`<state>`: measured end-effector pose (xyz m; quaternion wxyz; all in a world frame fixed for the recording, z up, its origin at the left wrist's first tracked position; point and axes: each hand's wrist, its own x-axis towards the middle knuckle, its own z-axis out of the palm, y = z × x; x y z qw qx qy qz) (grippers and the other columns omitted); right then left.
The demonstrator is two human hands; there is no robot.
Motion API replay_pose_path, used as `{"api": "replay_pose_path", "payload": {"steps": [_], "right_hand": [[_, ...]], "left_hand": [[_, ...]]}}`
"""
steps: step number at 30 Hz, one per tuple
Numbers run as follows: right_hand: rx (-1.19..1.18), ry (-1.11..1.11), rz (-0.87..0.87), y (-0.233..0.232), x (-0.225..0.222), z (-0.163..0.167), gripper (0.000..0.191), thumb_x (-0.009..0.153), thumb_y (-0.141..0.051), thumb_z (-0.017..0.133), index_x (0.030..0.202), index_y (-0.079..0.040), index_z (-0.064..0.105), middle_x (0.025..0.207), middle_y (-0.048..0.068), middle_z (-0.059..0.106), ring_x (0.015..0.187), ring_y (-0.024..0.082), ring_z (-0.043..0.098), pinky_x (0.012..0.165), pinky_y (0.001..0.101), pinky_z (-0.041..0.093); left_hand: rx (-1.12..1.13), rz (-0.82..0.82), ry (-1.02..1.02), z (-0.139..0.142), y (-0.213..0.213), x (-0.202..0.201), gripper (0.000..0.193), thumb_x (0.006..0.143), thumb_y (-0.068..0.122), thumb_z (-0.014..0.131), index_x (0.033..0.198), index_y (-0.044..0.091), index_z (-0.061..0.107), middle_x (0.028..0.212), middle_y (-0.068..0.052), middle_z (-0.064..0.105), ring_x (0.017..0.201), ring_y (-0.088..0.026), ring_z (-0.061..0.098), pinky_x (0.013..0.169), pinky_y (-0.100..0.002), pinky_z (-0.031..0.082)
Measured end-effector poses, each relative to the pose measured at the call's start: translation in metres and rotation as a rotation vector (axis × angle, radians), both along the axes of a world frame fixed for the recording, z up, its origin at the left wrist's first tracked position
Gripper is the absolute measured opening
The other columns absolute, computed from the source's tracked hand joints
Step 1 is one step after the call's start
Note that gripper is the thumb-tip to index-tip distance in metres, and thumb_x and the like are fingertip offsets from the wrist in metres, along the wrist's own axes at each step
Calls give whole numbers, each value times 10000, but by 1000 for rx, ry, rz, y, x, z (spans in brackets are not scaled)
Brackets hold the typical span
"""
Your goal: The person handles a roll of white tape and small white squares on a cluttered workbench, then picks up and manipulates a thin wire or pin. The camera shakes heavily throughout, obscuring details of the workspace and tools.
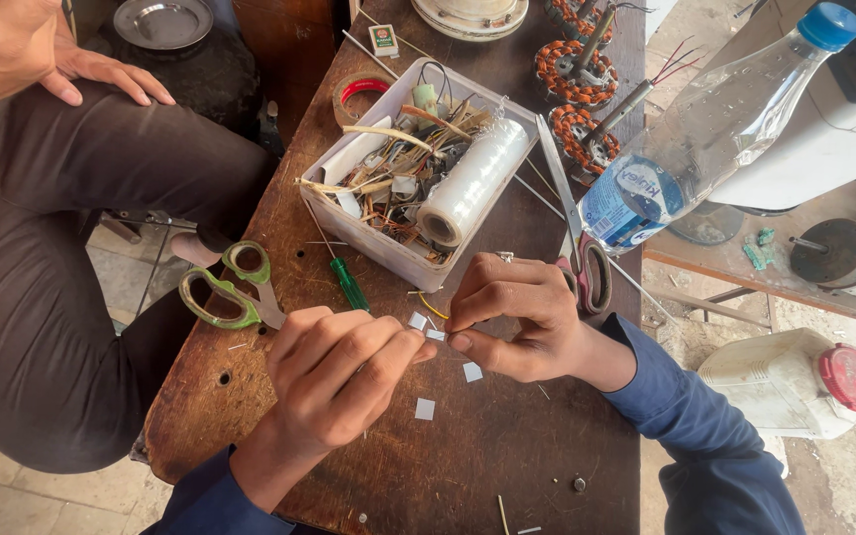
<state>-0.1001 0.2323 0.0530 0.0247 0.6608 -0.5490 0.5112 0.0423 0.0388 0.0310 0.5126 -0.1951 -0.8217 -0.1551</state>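
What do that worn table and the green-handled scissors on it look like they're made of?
The table looks like dark, scuffed wood: visible grain, holes and scratches. The scissors seem to have glossy green plastic handles, worn at the edges, and dull grey metal blades.

worn brown wooden table (507, 466) | grey concrete floor (844, 485) | daylight

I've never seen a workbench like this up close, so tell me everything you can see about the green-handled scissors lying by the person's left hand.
The green-handled scissors lie flat on the worn wooden table, near its left edge. The two loop handles look like olive-green plastic with pale inner rims and point away from the left hand. The short metal blades look closed and point toward that hand, the tip ending just short of its knuckles. Nothing holds them. A green-handled screwdriver lies just to their right.
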Motion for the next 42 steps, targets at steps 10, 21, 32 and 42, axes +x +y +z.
{"api": "replay_pose_path", "payload": {"steps": [10,21,32,42], "right_hand": [[-10,30,10,0,0,1,111,880,-35,773,950,-18,689,887,94,685,789,188,671,680,322,522],[-9,30,15,0,0,-3,99,883,-41,764,950,-27,692,882,84,682,785,182,667,679,318,518],[-14,23,-1,2,-1,0,118,875,-33,771,960,-14,692,898,97,690,791,192,664,688,325,521],[-35,23,-14,1,-1,-2,106,867,-40,777,941,-22,703,884,90,693,775,178,668,674,314,521]], "left_hand": [[19,25,-22,-7,0,-1,214,996,336,712,918,139,686,769,65,659,761,-137,635,753,-324,396],[9,38,-61,-18,-6,-4,458,995,542,581,706,187,561,581,64,575,608,-109,556,717,-334,381],[-20,35,36,-1,0,1,202,937,324,823,1034,164,747,908,92,728,855,-89,644,789,-307,383],[-1,63,36,-10,0,0,188,968,344,768,1012,163,743,857,92,699,811,-97,633,794,-323,374]]}}
